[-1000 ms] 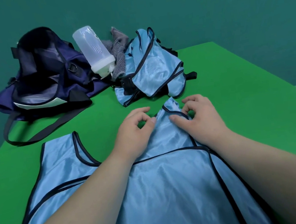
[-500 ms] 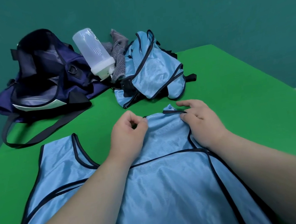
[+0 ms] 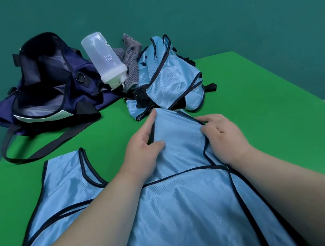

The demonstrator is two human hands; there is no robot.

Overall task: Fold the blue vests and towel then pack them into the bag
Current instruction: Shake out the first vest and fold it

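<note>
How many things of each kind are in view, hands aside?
Blue vests: 2, the flat blue vest and the crumpled blue vest; that heap may hide more.
Grey towel: 1
Navy bag: 1
Clear bottle: 1
Total: 5

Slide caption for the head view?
Left hand and right hand hold the shoulder strap of a blue vest on the green table; bag, bottle, towel, crumpled vest behind.

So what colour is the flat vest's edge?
Dark navy trim on the shiny light-blue vest, head view.
</note>
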